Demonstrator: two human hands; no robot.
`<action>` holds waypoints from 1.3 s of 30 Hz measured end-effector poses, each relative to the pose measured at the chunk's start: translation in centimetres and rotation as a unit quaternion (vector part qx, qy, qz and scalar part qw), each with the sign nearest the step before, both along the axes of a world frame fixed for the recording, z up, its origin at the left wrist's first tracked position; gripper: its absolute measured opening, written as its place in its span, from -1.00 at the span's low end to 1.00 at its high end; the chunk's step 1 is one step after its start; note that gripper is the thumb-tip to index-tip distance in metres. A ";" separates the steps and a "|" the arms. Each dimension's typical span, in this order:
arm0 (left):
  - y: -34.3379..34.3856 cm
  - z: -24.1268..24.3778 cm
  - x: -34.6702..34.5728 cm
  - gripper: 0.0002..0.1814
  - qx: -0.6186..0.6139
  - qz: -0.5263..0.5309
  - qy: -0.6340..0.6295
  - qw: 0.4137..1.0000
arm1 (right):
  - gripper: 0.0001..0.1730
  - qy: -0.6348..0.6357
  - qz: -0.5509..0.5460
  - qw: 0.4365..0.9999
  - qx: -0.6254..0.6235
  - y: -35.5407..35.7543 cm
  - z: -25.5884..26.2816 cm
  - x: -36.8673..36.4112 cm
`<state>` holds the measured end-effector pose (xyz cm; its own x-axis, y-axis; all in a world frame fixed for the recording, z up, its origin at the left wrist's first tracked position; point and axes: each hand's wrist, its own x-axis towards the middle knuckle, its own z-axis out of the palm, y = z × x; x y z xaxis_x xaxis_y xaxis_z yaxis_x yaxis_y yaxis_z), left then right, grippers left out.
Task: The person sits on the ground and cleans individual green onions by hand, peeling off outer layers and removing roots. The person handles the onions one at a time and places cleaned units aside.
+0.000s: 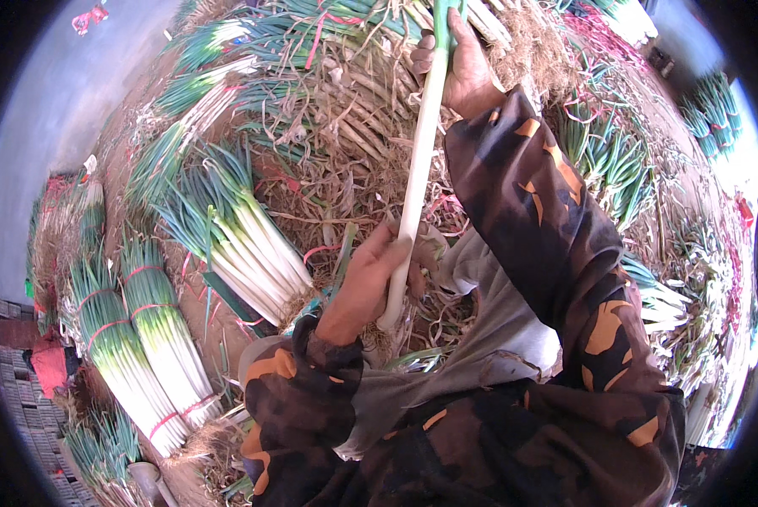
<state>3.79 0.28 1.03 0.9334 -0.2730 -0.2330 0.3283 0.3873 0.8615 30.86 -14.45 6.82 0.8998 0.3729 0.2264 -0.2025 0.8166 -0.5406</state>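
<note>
A long green onion (421, 142) with a pale stalk slants before me, its root end low and its green leaves at the top edge. My left hand (361, 282) grips the stalk just above the roots. Higher up, my right hand (464, 70) holds the same stalk where white turns to green. Left of my left hand lies a loose pile of peeled green onions (252, 244) with clean white stalks. Beyond my hands rests a heap of unpeeled green onions (363, 114) with dry brown skins and matted roots.
Two tied bundles of green onions (141, 355) with red bands lie on the left. Dry peelings (702, 285) and a few leafy onions (607, 165) cover the ground at right. A red cloth (50, 364) lies at far left, near a plain wall (55, 120).
</note>
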 end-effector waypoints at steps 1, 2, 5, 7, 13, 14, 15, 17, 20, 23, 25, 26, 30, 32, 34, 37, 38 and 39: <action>-0.2 -0.1 -0.5 -0.63 0.006 -0.012 -0.003 1.000 | -0.60 0.001 -0.013 1.000 -0.005 -0.4 0.2 -0.1; 0.1 0.1 -0.7 -0.59 0.007 -0.085 -0.019 0.996 | -0.58 0.001 -0.026 1.000 -0.010 -0.8 0.4 -0.2; 0.0 -0.4 -1.3 -0.55 0.038 -0.141 -0.008 0.989 | -0.54 0.005 -0.058 0.998 -0.028 -1.7 1.1 -0.9; -0.1 -0.6 -1.1 -0.55 0.087 -0.140 -0.030 0.986 | -0.51 0.016 -0.080 0.995 -0.054 -1.6 1.2 -1.5; -1.7 -2.8 -0.7 -0.64 0.310 -0.016 -0.246 0.918 | -0.61 -0.025 -0.086 0.978 -0.188 -0.5 -1.8 -0.9; -1.9 -2.1 -0.7 -0.67 0.334 -0.032 -0.250 0.908 | -0.60 -0.021 -0.074 0.982 -0.173 -0.7 -1.9 -0.2; -2.1 -1.8 -0.7 -0.69 0.357 -0.047 -0.253 0.898 | -0.59 -0.017 -0.062 0.985 -0.159 -0.8 -1.9 0.5; -2.4 -3.0 -1.2 -0.67 0.427 -0.072 -0.248 0.867 | -0.55 -0.055 -0.054 0.987 -0.144 -1.6 -2.6 2.0; -2.7 -3.7 -2.2 -0.55 0.410 -0.077 -0.259 0.871 | -0.55 -0.036 -0.062 0.987 -0.143 -3.6 -3.7 4.3; -2.7 -4.6 -4.1 -0.56 0.422 -0.122 -0.166 0.883 | -0.56 -0.055 -0.075 0.990 -0.104 -4.0 -4.0 3.7; -2.9 -6.3 -5.5 -0.57 0.415 -0.097 -0.265 0.865 | -0.59 -0.032 -0.084 0.983 -0.157 -3.8 -4.0 2.8; -2.9 -7.3 -6.1 -0.58 0.409 -0.085 -0.313 0.853 | -0.59 -0.020 -0.091 0.981 -0.172 -3.4 -4.1 2.5; -2.7 -9.9 -9.1 -0.59 0.484 -0.272 -0.408 0.725 | -0.65 -0.025 -0.115 0.978 -0.171 -3.8 -4.5 3.6; -3.3 -11.8 -11.6 -0.58 0.411 -0.393 -0.416 0.710 | -0.66 -0.075 -0.034 0.996 -0.042 -9.7 -5.3 7.7; -2.6 -11.7 -10.7 -0.55 0.520 -0.430 -0.265 0.689 | -0.60 -0.068 -0.012 0.996 -0.054 -10.3 -6.1 7.9; 0.4 -10.3 -8.1 -0.57 0.590 -0.321 -0.201 0.713 | -0.50 -0.088 0.029 0.994 -0.064 -7.1 -5.0 5.3; 1.7 -10.0 -7.1 -0.63 0.607 -0.233 -0.251 0.717 | -0.46 -0.085 0.049 0.994 -0.057 -5.0 -3.9 3.8; 1.0 -9.1 -5.1 -0.63 0.588 -0.105 -0.266 0.757 | -0.43 -0.084 0.026 0.990 -0.108 -6.1 -4.5 5.0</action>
<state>-1.29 1.30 -8.07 0.9450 -0.3251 -0.0366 -0.2388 -0.7617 0.6023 35.90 -20.55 2.37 0.8339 0.4744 0.2821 -0.1337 0.6695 -0.7306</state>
